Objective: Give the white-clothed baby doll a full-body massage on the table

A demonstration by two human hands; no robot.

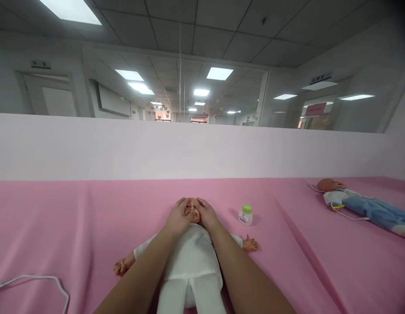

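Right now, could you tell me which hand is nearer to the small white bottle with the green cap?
The right hand. It rests on the doll's face, just left of the small white bottle with the green cap; the left hand lies beyond it, farther from the bottle.

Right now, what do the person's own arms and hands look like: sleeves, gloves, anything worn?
Both forearms are bare up to the frame edge, with no sleeves visible. The left hand and right hand wear no gloves; no rings, watch or markings can be seen.

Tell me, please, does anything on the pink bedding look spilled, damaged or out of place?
Nothing looks spilled or damaged. The small white bottle with a green cap stands upright beside the baby doll in white clothes, whose face both hands, left and right, cover. A loose white cable trails at the left.
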